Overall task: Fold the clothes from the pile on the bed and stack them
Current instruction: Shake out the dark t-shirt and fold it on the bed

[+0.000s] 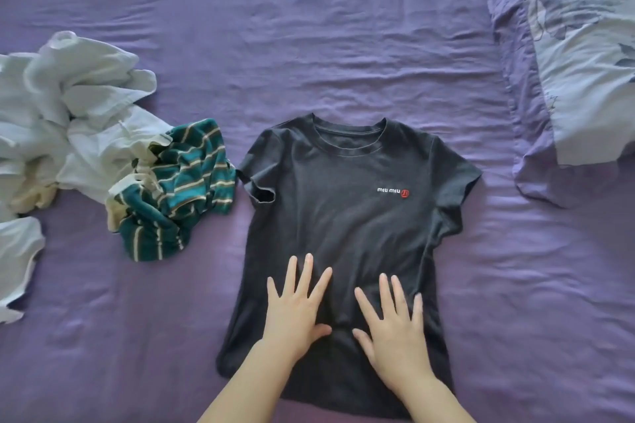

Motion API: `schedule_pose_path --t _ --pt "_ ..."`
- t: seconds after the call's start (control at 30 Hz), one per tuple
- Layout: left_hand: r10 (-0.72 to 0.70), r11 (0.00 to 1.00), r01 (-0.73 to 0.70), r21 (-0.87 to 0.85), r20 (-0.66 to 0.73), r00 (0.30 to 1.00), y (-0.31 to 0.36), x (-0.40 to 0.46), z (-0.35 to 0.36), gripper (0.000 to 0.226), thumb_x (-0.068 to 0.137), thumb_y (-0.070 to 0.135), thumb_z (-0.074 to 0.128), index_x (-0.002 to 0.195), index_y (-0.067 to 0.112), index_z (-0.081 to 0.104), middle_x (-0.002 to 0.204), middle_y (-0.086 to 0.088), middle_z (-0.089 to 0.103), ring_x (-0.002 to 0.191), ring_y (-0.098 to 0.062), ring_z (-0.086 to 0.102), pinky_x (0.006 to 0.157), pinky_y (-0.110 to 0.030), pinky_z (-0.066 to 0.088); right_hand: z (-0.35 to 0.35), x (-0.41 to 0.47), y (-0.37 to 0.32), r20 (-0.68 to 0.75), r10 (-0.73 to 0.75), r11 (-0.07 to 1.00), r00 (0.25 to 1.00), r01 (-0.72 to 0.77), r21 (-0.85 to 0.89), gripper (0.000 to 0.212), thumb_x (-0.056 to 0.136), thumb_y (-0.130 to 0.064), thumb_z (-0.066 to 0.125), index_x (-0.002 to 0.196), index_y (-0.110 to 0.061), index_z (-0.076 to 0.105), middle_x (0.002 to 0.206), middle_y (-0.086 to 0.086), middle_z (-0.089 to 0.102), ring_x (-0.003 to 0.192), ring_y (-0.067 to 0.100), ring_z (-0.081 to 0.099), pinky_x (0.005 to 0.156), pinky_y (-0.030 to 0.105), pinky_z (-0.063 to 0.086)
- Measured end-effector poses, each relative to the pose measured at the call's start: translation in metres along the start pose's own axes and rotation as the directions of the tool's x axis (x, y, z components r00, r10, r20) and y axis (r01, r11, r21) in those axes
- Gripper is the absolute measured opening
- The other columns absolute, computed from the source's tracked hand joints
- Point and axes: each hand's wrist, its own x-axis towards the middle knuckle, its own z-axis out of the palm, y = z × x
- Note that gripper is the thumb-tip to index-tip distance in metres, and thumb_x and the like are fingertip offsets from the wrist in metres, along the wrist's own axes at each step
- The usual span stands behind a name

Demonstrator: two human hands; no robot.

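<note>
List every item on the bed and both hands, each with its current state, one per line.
black T-shirt: spread flat, front up, unfolded.
left hand: open, fingers spread, pressing the shirt's lower half.
right hand: open, fingers spread, pressing the shirt beside the left.
green striped garment: crumpled, unfolded.
white clothes: heaped, unfolded.
pillow: lying at the right edge.
purple sheet: wrinkled.

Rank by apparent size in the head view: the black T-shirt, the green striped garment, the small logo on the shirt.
1. Black T-shirt, spread flat under both hands.
2. Green striped garment, crumpled, so its true size is unsure.
3. Logo, by far the smallest.
</note>
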Motion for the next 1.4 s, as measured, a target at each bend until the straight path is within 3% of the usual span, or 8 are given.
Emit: schedule_pose_path --t 0.17,0.3,0.43,0.53,0.73,1.03,1.27,1.4 --pt "-0.142 0.989 0.142 -0.033 0.015 0.99 -0.045 -0.038 0.02 0.094 0.084 0.071 0.037 0.138 0.036 -0.032 0.148 -0.002 -0.034 0.142 -0.028 -0.024 0.113 -0.058 0.006 0.017 -0.017 -0.043 0.103 -0.373 0.92 0.922 0.382 -0.091 0.078 0.044 -0.059 0.082 0.116 -0.032 0.065 0.132 0.01 0.057 0.123 0.035 0.051 0.088 0.065 0.044" --pt "-0.182 0.982 0.175 -0.065 -0.127 0.975 -0.068 -0.043 0.011 0.058 0.097 0.038 0.043 0.15 0.027 0.019 0.159 -0.005 0.013 0.144 -0.027 0.017 0.109 -0.042 0.03 0.013 -0.005 -0.06 -0.017 -0.341 0.939 0.94 0.34 -0.05 0.044 0.051 -0.04 0.085 0.091 -0.027 0.072 0.118 0.003 0.066 0.115 0.03 0.059 0.089 0.058 0.048" --pt "-0.365 0.911 0.327 -0.253 -0.123 0.923 -0.082 -0.034 -0.001 0.038 0.096 0.025 0.046 0.133 0.024 0.037 0.128 0.0 0.04 0.112 -0.02 0.042 0.079 -0.029 0.044 -0.001 0.04 -0.084 -0.174 -0.363 0.928 0.915 0.372 0.017 0.023 0.06 -0.024 0.085 0.079 -0.023 0.072 0.098 -0.003 0.072 0.103 0.025 0.066 0.079 0.039 0.056" --pt "-0.373 0.89 0.315 -0.331 -0.127 0.919 -0.084 -0.035 0.0 0.026 0.095 0.032 0.049 0.118 0.02 0.043 0.114 0.001 0.047 0.104 -0.017 0.047 0.075 -0.029 0.047 -0.015 0.085 -0.105 -0.181 -0.432 0.895 0.884 0.444 0.033 0.022 0.063 -0.017 0.083 0.083 -0.02 0.073 0.091 -0.001 0.072 0.096 0.027 0.067 0.065 0.033 0.056" --pt "-0.395 0.83 0.319 -0.458 -0.078 0.915 -0.094 -0.048 0.016 0.027 0.093 0.026 0.057 0.116 0.019 0.046 0.111 -0.002 0.052 0.099 -0.02 0.052 0.076 -0.031 0.049 0.0 0.134 -0.144 0.008 -0.456 0.889 0.89 0.455 -0.058 0.045 0.094 -0.019 0.049 0.137 -0.027 0.042 0.15 0.002 0.034 0.138 0.024 0.028 0.094 0.037 0.036" --pt "-0.292 0.705 0.157 -0.691 -0.081 0.953 -0.119 -0.063 0.028 0.035 0.091 0.012 0.054 0.122 0.027 0.055 0.113 0.005 0.06 0.104 -0.016 0.057 0.086 -0.028 0.045 0.011 0.115 -0.159 0.041 -0.353 0.932 0.935 0.355 -0.079 0.056 0.095 -0.018 0.044 0.146 -0.027 0.023 0.156 0.002 0.019 0.145 0.023 0.012 0.106 0.038 0.024" --pt "-0.239 0.322 0.198 -0.926 0.123 0.963 -0.171 -0.081 0.028 0.024 0.083 0.011 0.065 0.084 0.035 0.062 0.081 0.005 0.061 0.067 -0.007 0.055 0.064 -0.017 0.047 0.01 0.114 -0.173 0.009 -0.304 0.952 0.953 0.304 -0.049 0.06 0.091 -0.029 0.053 0.145 -0.022 0.027 0.153 0.002 0.028 0.143 0.023 0.02 0.112 0.043 0.02" --pt "-0.302 0.426 0.233 -0.874 0.105 0.948 -0.178 -0.077 0.035 0.022 0.091 0.003 0.049 0.085 0.025 0.048 0.085 0.001 0.054 0.07 -0.012 0.048 0.061 -0.018 0.037 0.014 0.108 -0.177 -0.073 -0.257 0.964 0.964 0.251 -0.084 0.059 0.09 -0.038 0.054 0.142 -0.017 0.037 0.149 0.009 0.037 0.141 0.031 0.025 0.111 0.056 0.018"
